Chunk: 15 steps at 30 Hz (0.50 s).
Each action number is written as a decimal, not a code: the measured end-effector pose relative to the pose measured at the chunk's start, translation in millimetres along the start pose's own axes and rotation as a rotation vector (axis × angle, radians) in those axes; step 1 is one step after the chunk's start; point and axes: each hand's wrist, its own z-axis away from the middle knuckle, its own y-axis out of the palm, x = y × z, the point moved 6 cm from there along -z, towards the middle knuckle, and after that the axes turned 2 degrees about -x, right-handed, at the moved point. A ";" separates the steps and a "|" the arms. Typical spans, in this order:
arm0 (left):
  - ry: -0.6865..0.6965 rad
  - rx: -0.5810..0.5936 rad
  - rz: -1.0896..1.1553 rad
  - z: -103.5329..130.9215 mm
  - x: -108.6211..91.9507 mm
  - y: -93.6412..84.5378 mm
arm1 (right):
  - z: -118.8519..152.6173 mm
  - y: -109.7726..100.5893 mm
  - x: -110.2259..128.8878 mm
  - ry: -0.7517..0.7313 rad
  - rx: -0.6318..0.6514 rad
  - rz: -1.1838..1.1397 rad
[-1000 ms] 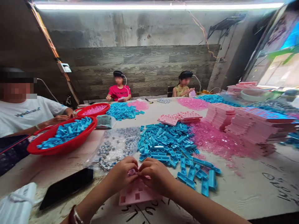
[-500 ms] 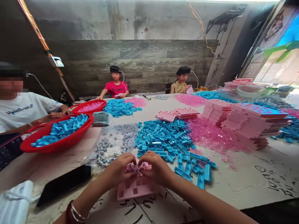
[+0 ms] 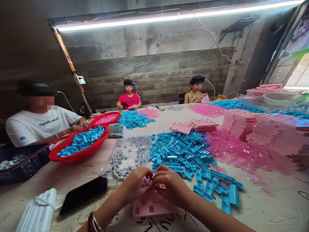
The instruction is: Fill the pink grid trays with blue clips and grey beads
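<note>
A pink board with square holes (image 3: 142, 211) lies on the table in front of me, its far part covered by my hands. My left hand (image 3: 137, 182) is bent over the board's far left side, fingertips and thumb drawn together. Small pink and bluish bits (image 3: 146, 182) show by its fingertips. Meeting it from the other side, my right hand (image 3: 170, 183) has its fingers curled inward over the board. Whatever is pinched between the fingers is too small and hidden to name. Just beyond lies a heap of blue plastic pieces (image 3: 178, 148), beside a clear bag of small white and blue beads (image 3: 127, 154).
Stacks of pink boards (image 3: 241, 124) and pink clear pieces (image 3: 236, 151) lie to the right. At left are a red basin (image 3: 77, 158) of blue pieces, a black phone (image 3: 83, 195) and a white bundle (image 3: 37, 211). Several people sit around the table; one (image 3: 45, 122) is near the basin.
The view has tilted up and swung left, so the ceiling light shows and things sit further right. My hands stay together over the pink board with slightly shifted fingers.
</note>
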 end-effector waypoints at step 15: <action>-0.010 -0.006 0.008 -0.5 -1.2 1.6 | -2.1 8.1 -3.6 -0.077 0.109 -0.104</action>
